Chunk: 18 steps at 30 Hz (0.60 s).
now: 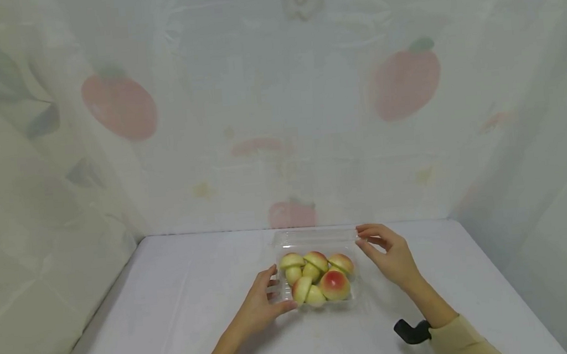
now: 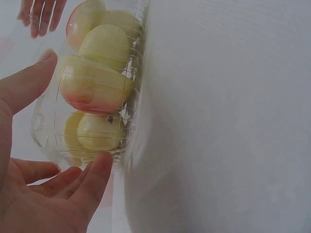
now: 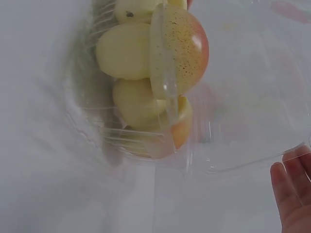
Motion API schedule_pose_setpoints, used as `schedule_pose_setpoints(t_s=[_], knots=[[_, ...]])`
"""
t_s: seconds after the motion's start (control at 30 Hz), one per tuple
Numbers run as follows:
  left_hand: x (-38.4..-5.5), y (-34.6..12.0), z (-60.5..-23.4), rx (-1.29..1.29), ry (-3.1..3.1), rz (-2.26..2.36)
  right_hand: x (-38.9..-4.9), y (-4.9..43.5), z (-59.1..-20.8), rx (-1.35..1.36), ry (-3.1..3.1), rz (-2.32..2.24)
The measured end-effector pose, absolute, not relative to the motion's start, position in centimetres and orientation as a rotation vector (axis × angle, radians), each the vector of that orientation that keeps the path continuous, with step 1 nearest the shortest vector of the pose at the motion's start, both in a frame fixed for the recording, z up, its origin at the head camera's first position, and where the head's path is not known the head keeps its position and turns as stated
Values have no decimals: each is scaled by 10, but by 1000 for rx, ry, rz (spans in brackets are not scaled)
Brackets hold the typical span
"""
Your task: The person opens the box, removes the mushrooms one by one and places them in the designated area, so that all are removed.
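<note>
A clear plastic clamshell box [image 1: 286, 293] stands on the table with its lid [image 1: 315, 235] raised at the back. Inside it lie several mushroom-shaped pieces [image 1: 335, 285], pale yellow-green with red-tinged caps. My left hand [image 1: 260, 306] holds the box at its left side, thumb at the near corner and fingers along the side wall. In the left wrist view, the thumb [image 2: 36, 77] and fingers [image 2: 92, 187] span the box's end. At the lid's right edge, the fingers and thumb of my right hand [image 1: 395, 258] hold it. The right wrist view shows only some right fingers [image 3: 291, 184] at the lid edge.
A white-covered table [image 1: 183, 296] lies under the box. Behind it hangs a pale curtain [image 1: 334, 184] with faded fruit prints, and similar sheets enclose both sides. Each wrist carries a black device [image 1: 412, 332].
</note>
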<state>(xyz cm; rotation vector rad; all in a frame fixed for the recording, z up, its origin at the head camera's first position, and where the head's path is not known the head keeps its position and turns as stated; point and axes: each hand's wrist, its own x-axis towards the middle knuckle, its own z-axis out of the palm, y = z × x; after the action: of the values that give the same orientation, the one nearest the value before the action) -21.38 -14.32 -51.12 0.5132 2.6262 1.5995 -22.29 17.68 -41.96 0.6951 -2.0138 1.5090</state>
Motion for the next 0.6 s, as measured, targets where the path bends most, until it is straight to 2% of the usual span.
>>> schedule_pose_setpoints(t_s=[0.2, 0.6], knots=[[-213, -142, -510, 521, 2630, 1600, -227, 179, -418, 678, -2034, 1532], [-213, -141, -509, 518, 2643, 1586, -255, 191, -439, 670, -2020, 1618]])
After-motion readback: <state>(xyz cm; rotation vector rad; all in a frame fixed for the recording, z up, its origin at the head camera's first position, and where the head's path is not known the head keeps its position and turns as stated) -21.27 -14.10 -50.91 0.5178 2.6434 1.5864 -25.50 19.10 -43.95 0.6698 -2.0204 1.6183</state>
